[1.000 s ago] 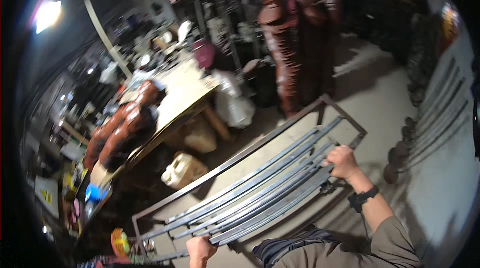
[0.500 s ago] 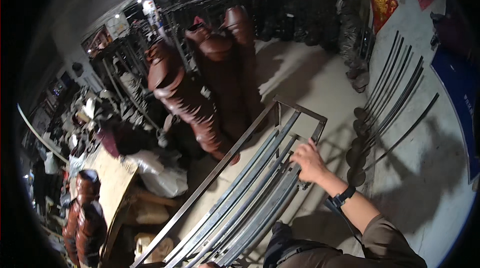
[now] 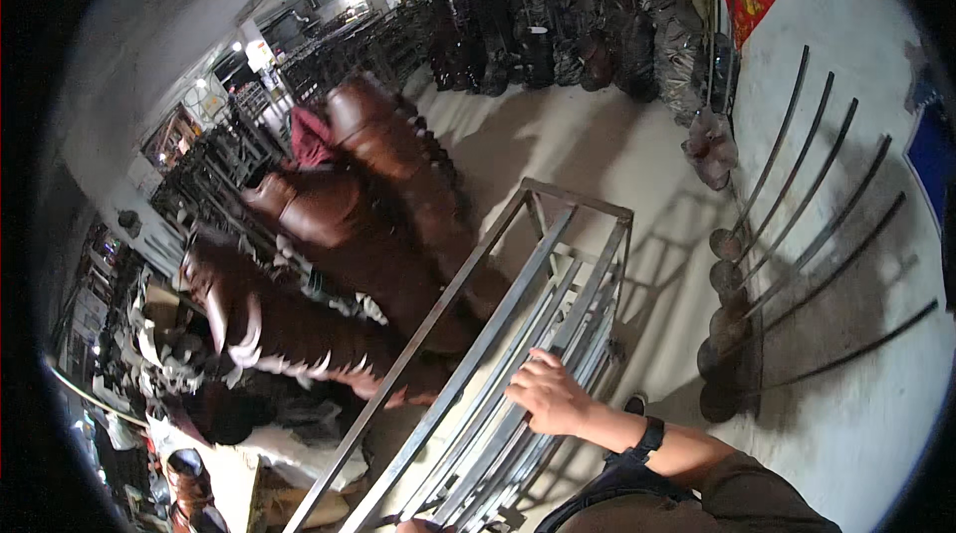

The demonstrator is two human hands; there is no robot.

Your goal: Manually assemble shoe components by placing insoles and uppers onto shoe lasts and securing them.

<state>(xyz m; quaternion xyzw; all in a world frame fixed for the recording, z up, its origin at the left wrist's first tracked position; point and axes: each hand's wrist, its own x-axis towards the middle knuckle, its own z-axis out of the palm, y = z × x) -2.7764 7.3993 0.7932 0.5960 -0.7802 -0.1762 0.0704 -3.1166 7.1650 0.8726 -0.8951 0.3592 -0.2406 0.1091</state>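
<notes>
In front of me stretches a long rack [image 3: 420,344] of bare metal bars, with several more bars running lengthwise inside it. My right hand [image 3: 548,396], a dark watch on its wrist, is closed over one of the lengthwise bars on the rack's right side. Only a sliver of my left hand [image 3: 414,526] shows at the lower edge, near the rack's close end. Its fingers are out of sight.
Tall, shiny brown stacks [image 3: 309,205] stand close along the rack's left side, one topped with red cloth [image 3: 311,140]. Dark rods on round bases [image 3: 724,399] lean on the right wall. Dark bundles [image 3: 538,55] line the back. A cluttered pale board [image 3: 239,493] lies lower left.
My right hand has moved from near the rack's far corner back along it, onto a bar closer to me. The view has shifted; the brown stacks now appear larger and farther left.
</notes>
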